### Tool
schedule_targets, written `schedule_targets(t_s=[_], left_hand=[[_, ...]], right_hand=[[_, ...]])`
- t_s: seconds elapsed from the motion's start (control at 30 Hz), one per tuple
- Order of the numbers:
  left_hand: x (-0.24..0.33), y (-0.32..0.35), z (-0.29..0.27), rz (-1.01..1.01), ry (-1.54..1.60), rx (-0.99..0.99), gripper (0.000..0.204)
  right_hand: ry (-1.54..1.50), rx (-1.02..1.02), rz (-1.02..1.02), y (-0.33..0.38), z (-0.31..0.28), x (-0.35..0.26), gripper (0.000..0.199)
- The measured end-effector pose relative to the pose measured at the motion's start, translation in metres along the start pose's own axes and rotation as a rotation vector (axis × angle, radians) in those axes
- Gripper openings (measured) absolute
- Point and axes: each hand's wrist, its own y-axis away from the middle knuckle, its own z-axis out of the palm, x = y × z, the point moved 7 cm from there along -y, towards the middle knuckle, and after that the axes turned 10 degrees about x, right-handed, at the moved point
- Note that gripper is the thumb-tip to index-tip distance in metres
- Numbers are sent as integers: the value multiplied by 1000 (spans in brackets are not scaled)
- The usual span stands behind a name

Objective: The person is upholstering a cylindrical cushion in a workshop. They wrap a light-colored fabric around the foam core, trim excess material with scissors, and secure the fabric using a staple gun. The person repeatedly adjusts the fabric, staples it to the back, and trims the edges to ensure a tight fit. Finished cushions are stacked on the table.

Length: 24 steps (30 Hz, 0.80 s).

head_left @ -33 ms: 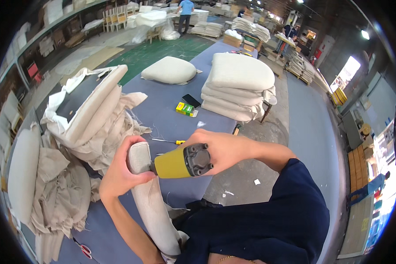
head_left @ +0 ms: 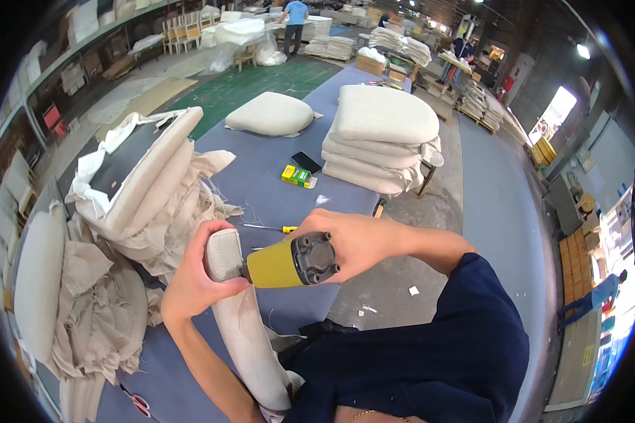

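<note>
My left hand (head_left: 189,282) is wrapped round the upper end of a beige upholstered chair pad (head_left: 238,324), its thumb on the right side. The pad stands on edge and runs down toward my body. In my right hand (head_left: 360,243) is a yellow and black staple gun (head_left: 274,265), its back end facing up at me. The gun's nose meets the pad's right side beside my left thumb; the exact contact is hidden. Just beyond the gun lies a screwdriver (head_left: 289,229) with a yellow handle.
Finished-looking pads (head_left: 384,116) are stacked at the back right of the blue-grey table (head_left: 261,204); a single pad (head_left: 269,114) lies left of them. A phone (head_left: 305,162) and a small green-yellow box (head_left: 298,176) sit mid-table. Loose-fabric pads (head_left: 155,176) crowd the left, above scissors (head_left: 140,405).
</note>
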Motion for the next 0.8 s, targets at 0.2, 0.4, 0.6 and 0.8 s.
schedule_targets(t_s=[0.2, 0.4, 0.6, 0.8], left_hand=[[-5, -7, 5, 13, -24, 8, 75], [-6, -5, 6, 4, -24, 0, 76], [-2, -10, 6, 43, -65, -4, 80], [-8, -3, -1, 128, -29, 8, 86]], right_hand=[[113, -69, 247, 2, 2, 2, 69], [86, -34, 264, 8, 3, 4, 67], [78, 76, 125, 17, -1, 1, 63], [77, 13, 164, 15, 4, 7, 70]])
